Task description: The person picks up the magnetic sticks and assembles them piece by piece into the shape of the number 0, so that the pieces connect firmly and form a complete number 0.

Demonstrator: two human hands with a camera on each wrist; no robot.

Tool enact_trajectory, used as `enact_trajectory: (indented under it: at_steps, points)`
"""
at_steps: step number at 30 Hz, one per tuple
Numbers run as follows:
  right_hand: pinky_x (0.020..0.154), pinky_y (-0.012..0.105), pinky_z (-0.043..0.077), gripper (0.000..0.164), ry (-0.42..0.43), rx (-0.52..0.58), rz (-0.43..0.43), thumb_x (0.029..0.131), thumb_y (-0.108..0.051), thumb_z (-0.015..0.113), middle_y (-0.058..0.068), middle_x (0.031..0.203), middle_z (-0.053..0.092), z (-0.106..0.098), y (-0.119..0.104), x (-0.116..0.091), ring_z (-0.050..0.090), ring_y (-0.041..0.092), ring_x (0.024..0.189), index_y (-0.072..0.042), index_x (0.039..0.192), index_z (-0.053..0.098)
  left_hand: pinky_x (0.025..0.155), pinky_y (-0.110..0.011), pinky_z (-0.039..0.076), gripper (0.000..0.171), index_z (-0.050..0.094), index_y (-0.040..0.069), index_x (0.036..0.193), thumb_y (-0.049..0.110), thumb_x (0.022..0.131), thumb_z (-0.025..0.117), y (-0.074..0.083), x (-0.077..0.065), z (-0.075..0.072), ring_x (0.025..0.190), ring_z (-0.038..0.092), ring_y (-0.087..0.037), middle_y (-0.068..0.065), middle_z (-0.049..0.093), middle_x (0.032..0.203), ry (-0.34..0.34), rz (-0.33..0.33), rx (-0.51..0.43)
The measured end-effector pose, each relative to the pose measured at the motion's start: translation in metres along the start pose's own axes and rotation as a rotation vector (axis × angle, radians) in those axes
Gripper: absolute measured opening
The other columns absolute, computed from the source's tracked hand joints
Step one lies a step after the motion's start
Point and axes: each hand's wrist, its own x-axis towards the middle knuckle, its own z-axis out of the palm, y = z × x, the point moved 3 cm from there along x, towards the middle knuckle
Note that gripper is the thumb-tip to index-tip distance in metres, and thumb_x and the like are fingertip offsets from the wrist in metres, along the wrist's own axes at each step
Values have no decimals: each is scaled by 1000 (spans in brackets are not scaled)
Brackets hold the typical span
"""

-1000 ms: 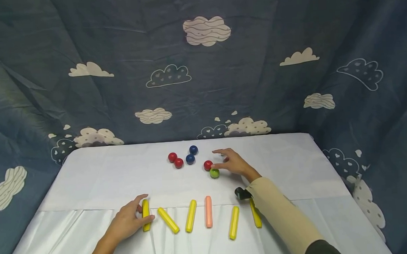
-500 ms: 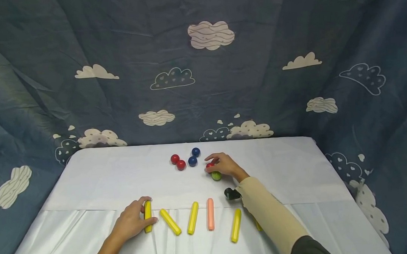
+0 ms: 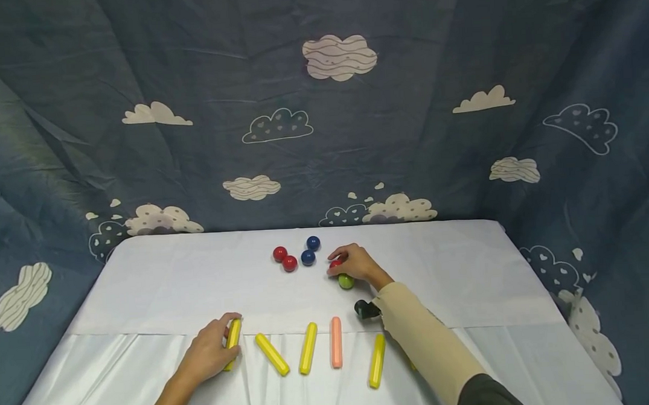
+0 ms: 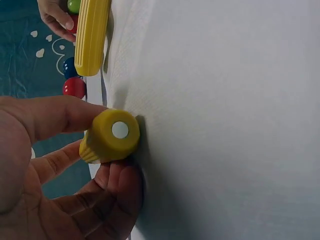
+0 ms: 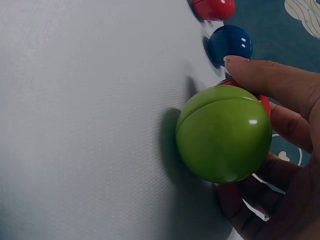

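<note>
Fingers of my right hand (image 3: 358,264) curl in a grip round the green ball (image 3: 346,280) and red ball (image 3: 335,263) at mid-frame, my left hand (image 3: 207,354) grips the leftmost yellow stick (image 3: 231,343) lower left, everything lying unjoined on the tabletop (image 3: 447,269).

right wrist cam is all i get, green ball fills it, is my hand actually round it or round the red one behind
Observer: The right hand curls over the red ball; the green ball sits just in front, against the palm side.
Operator: what is the other hand doing
Observer: The left hand grips the leftmost yellow stick between thumb and fingers.
Operator: anything else out there
Observer: One pink stick lies among more yellow sticks along the near edge of the table.
</note>
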Motion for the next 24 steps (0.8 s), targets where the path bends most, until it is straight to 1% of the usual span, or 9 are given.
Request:
enact_trajectory:
  at_steps: [5, 8, 10, 13, 17, 21, 24]
  points:
    - [84, 36, 44, 32, -7, 0, -7, 78, -22, 81, 6, 101, 63, 0, 0, 1, 53, 21, 92, -11, 107, 72, 57, -31, 40, 59, 53, 8, 130, 4, 74, 71, -2, -1, -2, 71, 48, -17, -5, 56, 90, -3, -7, -2]
    - [86, 37, 44, 32, -2, 10, 18, 79, -23, 80, 5, 101, 64, -2, 3, -1, 53, 21, 92, -11, 107, 72, 59, -32, 43, 60, 52, 6, 132, 3, 75, 70, -1, 1, -4, 73, 51, -17, -9, 60, 95, -1, -6, -2]
    - [87, 37, 44, 32, 13, 27, 38, 79, -22, 80, 5, 100, 65, -5, 6, -2, 54, 22, 92, -10, 106, 72, 62, -35, 47, 58, 52, 3, 132, 2, 77, 68, 0, 4, -6, 76, 54, -18, -11, 62, 99, 9, 2, 4]
    - [87, 37, 43, 30, 32, 51, 49, 78, -21, 81, 4, 98, 66, -9, 9, -3, 54, 22, 90, -9, 105, 72, 68, -41, 49, 49, 56, 0, 127, 2, 80, 66, 3, 12, -11, 81, 59, -22, -13, 65, 101, 38, 31, 18]
    - [89, 39, 43, 31, 15, 60, 36, 79, -22, 80, 5, 100, 67, -9, 8, -3, 55, 22, 92, -8, 106, 71, 79, -47, 49, 37, 62, 0, 119, 0, 82, 67, 9, 22, -17, 91, 61, -28, -14, 66, 102, 61, 82, 36]
    - [91, 40, 43, 34, 22, 52, 33, 79, -23, 80, 5, 101, 67, -7, 7, -3, 56, 22, 93, -8, 108, 70, 84, -49, 47, 34, 65, 3, 117, 0, 84, 68, 19, 37, -19, 97, 60, -29, -14, 65, 103, 51, 108, 47]
    - [92, 40, 42, 32, 27, 54, 24, 79, -22, 80, 5, 101, 67, -5, 6, -2, 55, 22, 93, -8, 106, 70, 84, -47, 48, 33, 67, 7, 117, 1, 85, 69, 26, 49, -19, 96, 60, -27, -12, 65, 104, 38, 116, 52]
